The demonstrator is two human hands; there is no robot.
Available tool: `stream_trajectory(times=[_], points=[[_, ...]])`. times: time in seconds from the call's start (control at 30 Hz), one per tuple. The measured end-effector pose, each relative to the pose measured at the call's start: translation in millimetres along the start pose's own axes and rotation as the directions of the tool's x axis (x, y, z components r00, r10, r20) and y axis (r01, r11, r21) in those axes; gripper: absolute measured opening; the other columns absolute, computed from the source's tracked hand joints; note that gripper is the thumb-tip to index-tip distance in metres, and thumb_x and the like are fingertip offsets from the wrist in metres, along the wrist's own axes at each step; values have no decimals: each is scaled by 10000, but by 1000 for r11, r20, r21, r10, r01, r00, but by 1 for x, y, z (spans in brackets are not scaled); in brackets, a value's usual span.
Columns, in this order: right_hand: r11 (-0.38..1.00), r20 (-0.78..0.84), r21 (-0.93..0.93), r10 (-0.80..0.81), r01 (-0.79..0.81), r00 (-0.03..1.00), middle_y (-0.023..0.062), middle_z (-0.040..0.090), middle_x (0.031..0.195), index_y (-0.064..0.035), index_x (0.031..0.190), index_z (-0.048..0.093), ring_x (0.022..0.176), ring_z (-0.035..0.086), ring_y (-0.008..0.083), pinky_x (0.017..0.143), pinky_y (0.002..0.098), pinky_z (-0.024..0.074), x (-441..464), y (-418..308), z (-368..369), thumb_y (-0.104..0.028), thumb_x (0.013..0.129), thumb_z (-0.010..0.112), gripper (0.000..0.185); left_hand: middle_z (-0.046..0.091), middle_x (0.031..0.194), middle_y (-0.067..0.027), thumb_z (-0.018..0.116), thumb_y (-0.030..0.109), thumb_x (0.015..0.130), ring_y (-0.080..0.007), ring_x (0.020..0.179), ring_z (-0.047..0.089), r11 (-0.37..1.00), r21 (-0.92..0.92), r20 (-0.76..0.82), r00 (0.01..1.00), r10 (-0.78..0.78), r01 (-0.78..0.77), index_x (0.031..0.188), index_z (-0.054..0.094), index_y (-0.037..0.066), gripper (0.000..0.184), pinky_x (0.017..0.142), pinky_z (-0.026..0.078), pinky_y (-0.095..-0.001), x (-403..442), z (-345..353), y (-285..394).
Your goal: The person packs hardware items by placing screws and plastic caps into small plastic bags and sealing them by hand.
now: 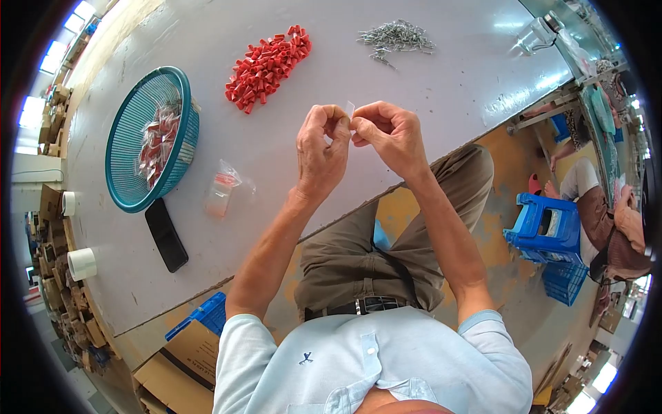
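Above the table, my left hand (pixel 323 150) and my right hand (pixel 396 138) are close together, fingertips pinched on a small translucent plastic bag (pixel 350 108). Only a whitish edge of the bag shows between the fingers; what it contains, if anything, I cannot make out. Beyond my left hand lies a heap of small red plastic caps (pixel 265 69). A pile of thin silvery metal pins or rivets (pixel 398 40) is farther off, past my right hand. Left of my left forearm lies a clear bag (pixel 222 191) with something reddish inside.
A teal plastic basket (pixel 117 162) holds several clear bags with red pieces. Beside it lies a black phone (pixel 166 236). White tape rolls (pixel 83 263) line the left edge. A glass jar (pixel 538 34) lies far right. A seated person (pixel 617 221) and blue stool (pixel 548 224) are at right.
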State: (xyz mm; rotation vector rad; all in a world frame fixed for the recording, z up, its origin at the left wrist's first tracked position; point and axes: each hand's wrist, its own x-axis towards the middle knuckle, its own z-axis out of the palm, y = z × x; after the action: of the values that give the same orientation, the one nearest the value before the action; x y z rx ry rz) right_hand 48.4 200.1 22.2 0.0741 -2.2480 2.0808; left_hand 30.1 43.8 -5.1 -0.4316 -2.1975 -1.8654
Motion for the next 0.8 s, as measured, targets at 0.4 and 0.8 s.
stream_trajectory(times=[0.4, 0.8], points=[[999, 0, -11, -36, 36, 999, 38, 717, 765, 37, 921, 719, 672, 654, 64, 609, 237, 553, 6, 9, -1, -22, 887, 648, 98, 605, 885, -116, 646, -16, 967, -234, 747, 648, 970, 105, 113, 971, 209, -221, 1005, 602, -18, 57, 702, 540, -359, 1, -4, 4], [987, -67, -144, -80, 69, 995, -11, 653, 689, 12, 850, 683, 645, 592, 34, 565, 218, 477, 0, 16, -3, -40, 852, 662, 56, 625, 929, -16, 600, 88, 1045, -82, 827, 586, 965, -182, 72, 981, -178, 188, 1053, 628, -7, 100, 766, 513, -249, 1, -6, -1]])
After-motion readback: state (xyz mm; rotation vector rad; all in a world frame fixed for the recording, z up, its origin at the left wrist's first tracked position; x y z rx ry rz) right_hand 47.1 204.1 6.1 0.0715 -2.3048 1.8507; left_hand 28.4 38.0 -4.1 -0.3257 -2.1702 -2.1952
